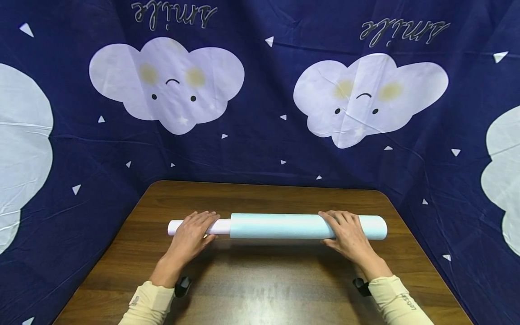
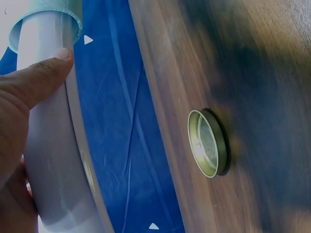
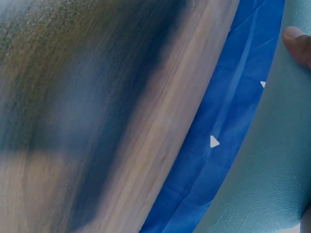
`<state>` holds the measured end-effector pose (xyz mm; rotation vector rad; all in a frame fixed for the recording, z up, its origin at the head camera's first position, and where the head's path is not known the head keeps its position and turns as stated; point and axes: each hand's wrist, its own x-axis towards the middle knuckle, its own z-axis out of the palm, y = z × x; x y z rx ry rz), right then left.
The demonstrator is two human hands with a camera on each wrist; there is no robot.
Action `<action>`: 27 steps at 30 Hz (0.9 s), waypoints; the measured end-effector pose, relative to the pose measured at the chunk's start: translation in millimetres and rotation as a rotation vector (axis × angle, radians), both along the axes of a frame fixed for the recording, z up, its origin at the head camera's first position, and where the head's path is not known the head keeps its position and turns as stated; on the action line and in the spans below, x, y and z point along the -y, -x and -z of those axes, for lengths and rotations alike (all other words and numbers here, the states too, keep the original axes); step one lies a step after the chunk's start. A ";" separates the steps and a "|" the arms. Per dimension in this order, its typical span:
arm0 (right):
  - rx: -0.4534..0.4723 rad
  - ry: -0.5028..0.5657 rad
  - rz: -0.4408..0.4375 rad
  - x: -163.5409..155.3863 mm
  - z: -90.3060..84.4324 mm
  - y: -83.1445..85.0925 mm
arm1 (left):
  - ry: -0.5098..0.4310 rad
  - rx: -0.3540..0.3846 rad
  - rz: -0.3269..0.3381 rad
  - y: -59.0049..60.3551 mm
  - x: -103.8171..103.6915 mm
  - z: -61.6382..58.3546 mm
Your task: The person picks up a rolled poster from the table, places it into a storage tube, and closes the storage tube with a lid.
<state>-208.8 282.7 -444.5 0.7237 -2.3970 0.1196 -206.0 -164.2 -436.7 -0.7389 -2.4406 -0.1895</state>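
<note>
The fingers of the left hand (image 1: 194,231) lie nearly straight and flat over the white inner tube (image 1: 199,227), with the thumb (image 2: 41,77) against its side; the fingers of the right hand (image 1: 345,232) lie flat on the pale blue roll (image 1: 284,226). Neither hand closes around anything. The roll lies across the middle of the brown wooden surface (image 1: 260,280), and the white tube comes out of its left end. To do this step well, I think both palms should press evenly and move together, so the roll stays straight and the tube does not slide out more. Behind hangs a dark blue cloth with clouds (image 1: 260,149).
</note>
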 end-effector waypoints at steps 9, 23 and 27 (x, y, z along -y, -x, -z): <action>0.004 0.005 -0.005 3.0 1.4 -0.4 | 0.007 -0.028 0.015 0.8 -5.5 1.5; -0.012 0.006 -0.022 5.7 3.0 0.9 | 0.025 -0.039 0.024 1.9 -12.3 4.3; -0.012 0.005 -0.024 5.7 3.3 1.2 | 0.023 -0.036 0.031 2.3 -14.1 4.9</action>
